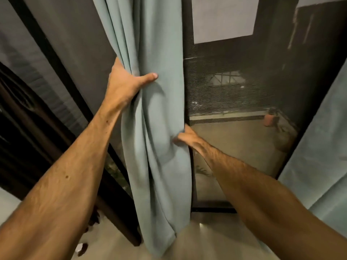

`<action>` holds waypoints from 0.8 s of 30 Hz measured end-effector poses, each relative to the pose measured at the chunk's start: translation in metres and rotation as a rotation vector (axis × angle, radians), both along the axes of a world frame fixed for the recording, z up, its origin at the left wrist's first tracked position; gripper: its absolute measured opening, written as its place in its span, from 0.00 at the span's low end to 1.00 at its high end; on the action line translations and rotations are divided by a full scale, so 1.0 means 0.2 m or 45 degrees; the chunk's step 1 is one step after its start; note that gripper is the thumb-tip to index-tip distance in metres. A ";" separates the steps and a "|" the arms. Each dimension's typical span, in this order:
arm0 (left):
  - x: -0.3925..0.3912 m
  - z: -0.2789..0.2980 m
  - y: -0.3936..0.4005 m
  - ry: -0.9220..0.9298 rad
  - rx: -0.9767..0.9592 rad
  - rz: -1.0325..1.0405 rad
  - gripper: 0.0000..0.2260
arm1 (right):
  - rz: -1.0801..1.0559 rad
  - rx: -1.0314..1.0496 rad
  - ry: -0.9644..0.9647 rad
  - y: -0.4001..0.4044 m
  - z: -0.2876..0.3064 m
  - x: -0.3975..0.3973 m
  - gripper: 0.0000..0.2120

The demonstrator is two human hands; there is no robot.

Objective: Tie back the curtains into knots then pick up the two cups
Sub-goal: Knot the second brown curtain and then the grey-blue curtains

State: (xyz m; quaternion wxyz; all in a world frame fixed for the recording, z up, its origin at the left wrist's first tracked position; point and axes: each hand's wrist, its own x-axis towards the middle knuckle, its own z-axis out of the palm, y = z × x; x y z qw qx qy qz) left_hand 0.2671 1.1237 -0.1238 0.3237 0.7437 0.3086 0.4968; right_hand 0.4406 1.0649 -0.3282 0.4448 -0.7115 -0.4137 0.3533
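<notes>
A pale blue-green curtain point(155, 53) hangs in front of a dark glass door, gathered into a narrow bundle that reaches the floor. My left hand point(124, 83) grips the bundle from its left side, thumb across the front and fingers hidden behind the cloth. Lower down, my right hand point(187, 136) holds the bundle's right edge, its fingers tucked into the folds. A second curtain point(319, 147) of the same colour hangs at the right edge. No cups are in view.
A dark door frame point(62, 76) runs diagonally at the left. Behind the glass lies a balcony floor with an orange pot point(269, 120) at its far right corner. Beige floor tiles point(206, 241) lie under the curtain's hem.
</notes>
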 end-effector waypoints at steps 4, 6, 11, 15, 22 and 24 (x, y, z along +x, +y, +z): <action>0.04 -0.09 -0.01 0.106 -0.026 0.140 0.41 | 0.070 -0.064 -0.221 -0.02 0.01 -0.15 0.23; 0.06 -0.20 -0.07 0.212 -0.067 0.156 0.39 | 0.083 -0.030 -0.352 -0.08 0.07 -0.24 0.24; 0.08 -0.55 -0.22 0.386 -0.280 0.234 0.45 | 0.037 0.051 -0.714 -0.15 0.09 -0.37 0.22; 0.12 -0.71 -0.29 0.289 -0.481 0.400 0.39 | 0.152 0.156 -0.681 -0.20 0.04 -0.44 0.25; 0.10 -0.72 -0.18 0.363 -0.530 0.536 0.24 | 0.332 0.304 -0.701 -0.29 -0.06 -0.28 0.20; 0.09 -0.71 -0.17 0.395 -0.540 0.478 0.26 | 0.254 0.196 -0.607 -0.30 -0.12 -0.16 0.20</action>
